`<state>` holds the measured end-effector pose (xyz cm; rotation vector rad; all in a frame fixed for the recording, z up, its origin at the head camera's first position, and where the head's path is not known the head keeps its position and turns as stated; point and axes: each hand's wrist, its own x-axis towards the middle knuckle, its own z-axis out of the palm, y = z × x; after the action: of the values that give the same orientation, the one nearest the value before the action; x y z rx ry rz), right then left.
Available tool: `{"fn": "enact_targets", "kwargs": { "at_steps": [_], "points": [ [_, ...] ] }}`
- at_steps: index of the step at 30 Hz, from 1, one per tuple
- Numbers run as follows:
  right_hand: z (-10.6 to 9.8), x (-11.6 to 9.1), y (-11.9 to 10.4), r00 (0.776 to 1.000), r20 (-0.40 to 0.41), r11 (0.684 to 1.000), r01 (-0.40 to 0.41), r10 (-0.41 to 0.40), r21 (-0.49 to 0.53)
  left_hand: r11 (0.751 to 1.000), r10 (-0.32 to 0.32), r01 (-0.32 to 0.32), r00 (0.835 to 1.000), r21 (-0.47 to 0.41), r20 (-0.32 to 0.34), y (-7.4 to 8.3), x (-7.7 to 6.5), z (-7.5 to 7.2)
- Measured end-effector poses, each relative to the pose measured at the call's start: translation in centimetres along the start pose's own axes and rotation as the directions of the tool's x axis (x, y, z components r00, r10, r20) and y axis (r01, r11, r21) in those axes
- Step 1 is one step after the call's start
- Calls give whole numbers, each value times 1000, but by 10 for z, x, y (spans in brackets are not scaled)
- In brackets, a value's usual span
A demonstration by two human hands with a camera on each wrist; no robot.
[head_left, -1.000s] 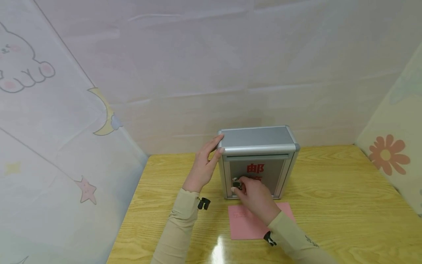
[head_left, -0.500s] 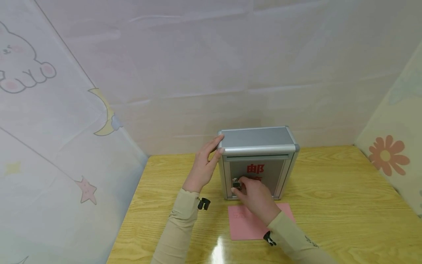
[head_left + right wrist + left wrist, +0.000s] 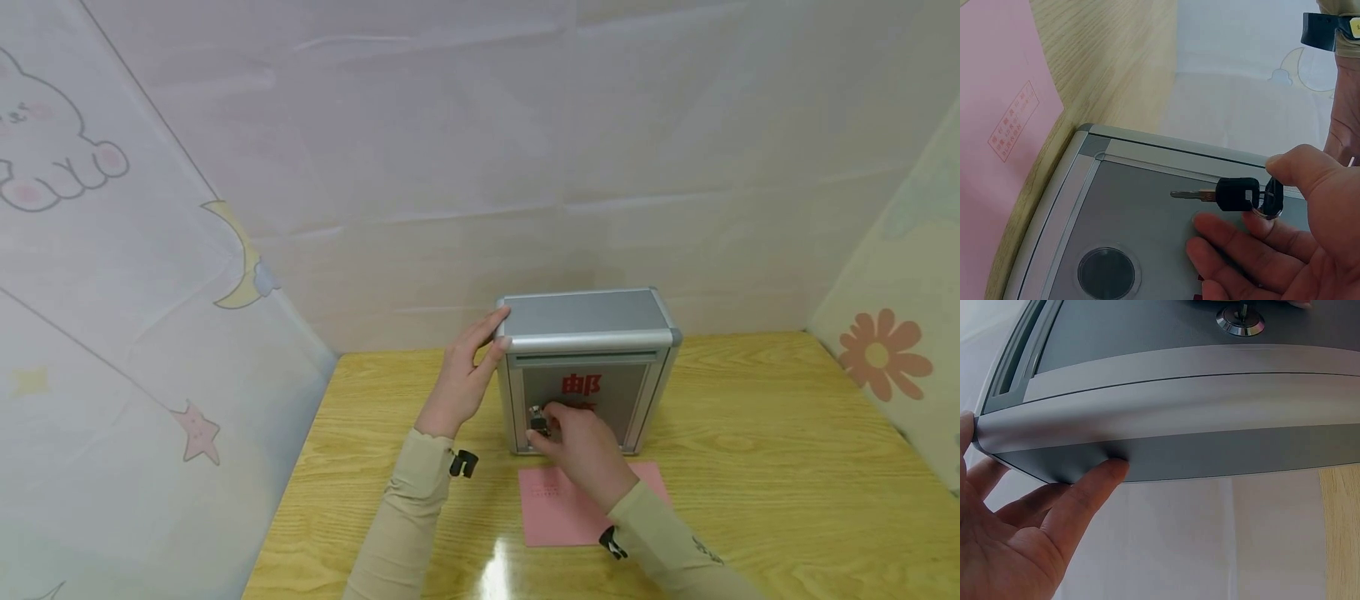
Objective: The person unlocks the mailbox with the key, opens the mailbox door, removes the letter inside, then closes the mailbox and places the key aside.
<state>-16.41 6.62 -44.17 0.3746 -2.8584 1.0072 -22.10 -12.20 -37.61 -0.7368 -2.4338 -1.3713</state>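
Note:
A grey metal mailbox (image 3: 588, 312) with a silver frame, a slot and red characters stands upright on the table. My left hand (image 3: 459, 379) rests on its upper left corner, fingers fairly straight; in the left wrist view one fingertip (image 3: 1116, 467) presses the side panel. At the lock (image 3: 1240, 322) on the front door, a key blade enters the cylinder. My right hand (image 3: 588, 450) pinches the black key head (image 3: 1275, 195) between thumb and forefinger. From its ring (image 3: 1266, 211) hangs a second black-headed key (image 3: 1236, 194), its blade free.
A pink sheet of paper (image 3: 540, 521) with small red print lies in front of the mailbox, partly under my right arm. The wood-grain table (image 3: 787, 467) meets a pale cloth backdrop (image 3: 450, 167) at the back; printed cloths hang left and right.
The right thumb and the hanging key have shifted down very slightly. My left hand, the mailbox and the pink sheet keep their places.

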Motion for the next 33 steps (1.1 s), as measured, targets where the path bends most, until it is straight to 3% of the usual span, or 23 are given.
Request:
{"fn": "enact_targets", "kwargs": {
  "at_steps": [17, 24, 29, 33],
  "points": [
    [0, -10, 5, 998, 4, 997, 66, -66, -45, 1000, -9, 9, 1000, -8, 4, 1, -1, 0],
    [-9, -22, 14, 997, 84, 1000, -3, 1, 27, 999, -19, 19, 1000, -26, 2, 0, -2, 1],
    [-10, -32, 36, 995, 103, 995, -24, 15, 95, 1000, -10, 10, 1000, -29, 2, -1, 0, 1],
    [-11, -40, 58, 988, 136, 989, -90, 73, 119, 999, -7, 7, 1000, -31, 5, 1, 0, 0]
  ]
}}
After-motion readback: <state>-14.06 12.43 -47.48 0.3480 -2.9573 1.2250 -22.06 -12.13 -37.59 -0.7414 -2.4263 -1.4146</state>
